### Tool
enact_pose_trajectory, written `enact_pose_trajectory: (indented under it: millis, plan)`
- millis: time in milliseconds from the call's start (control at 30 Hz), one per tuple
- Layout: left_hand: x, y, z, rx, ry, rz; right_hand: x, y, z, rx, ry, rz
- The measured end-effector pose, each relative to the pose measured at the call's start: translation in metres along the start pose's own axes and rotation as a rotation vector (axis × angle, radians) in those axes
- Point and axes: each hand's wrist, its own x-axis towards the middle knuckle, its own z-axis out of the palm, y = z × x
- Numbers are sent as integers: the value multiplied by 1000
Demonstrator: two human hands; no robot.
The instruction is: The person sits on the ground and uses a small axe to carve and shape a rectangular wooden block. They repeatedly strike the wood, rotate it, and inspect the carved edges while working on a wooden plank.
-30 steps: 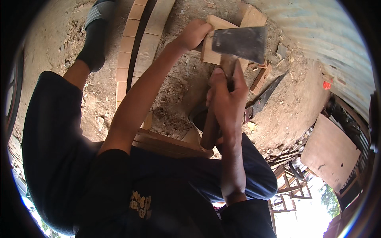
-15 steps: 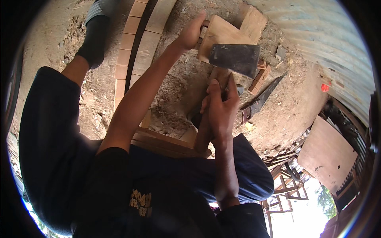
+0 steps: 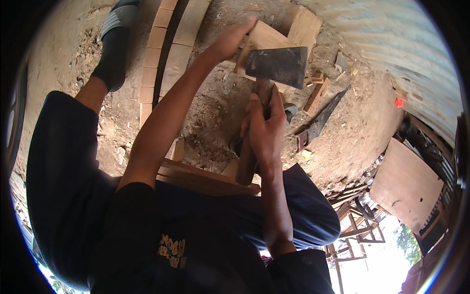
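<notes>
Right hand (image 3: 264, 130) wrapped tight round wooden handle (image 3: 248, 161) of hatchet (image 3: 277, 65); thumb up along shaft, dark blade just above fingertips, overlapping wood block (image 3: 262, 41). Left hand (image 3: 229, 41) fingers curled over block's near-left edge, gripping it, just left of blade. Block sits on chip-strewn dirt ground (image 3: 362, 122). Saw (image 3: 320, 120) lies on dirt right of right-hand fingers, apart. Plank row (image 3: 169, 54) left of left forearm. Sandalled foot (image 3: 117, 36) far left.

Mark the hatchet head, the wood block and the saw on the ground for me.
hatchet head (image 3: 277, 65), head view, flat of blade.
wood block (image 3: 267, 38), head view, top face.
saw (image 3: 323, 116), head view, mid blade.
</notes>
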Motion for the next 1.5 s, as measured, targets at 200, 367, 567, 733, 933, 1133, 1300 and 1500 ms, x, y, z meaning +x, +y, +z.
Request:
enact_pose_trajectory:
  millis: [200,367,567,733,933,1133,1300,1500]
  plan:
    - [13,-21,-9,-114,-82,24,-1,-9,2,196,23,-30]
    - [8,-24,-5,168,19,354,3,-12,7,185,134,-132]
    - [27,-64,-17,619,116,764,30,10,10,-187,99,-167]
    - [34,-70,-19,535,35,727,15,-11,11,123,167,-176]
    - [20,-59,-11,453,163,609,27,21,19,-244,135,-225]
    - [25,-56,-20,567,2,526,7,-10,21,134,221,-183]
    - [25,-62,-10,446,36,580,28,32,36,-377,255,-519]
    - [14,-49,-9,537,101,561,11,-12,35,180,174,-210]
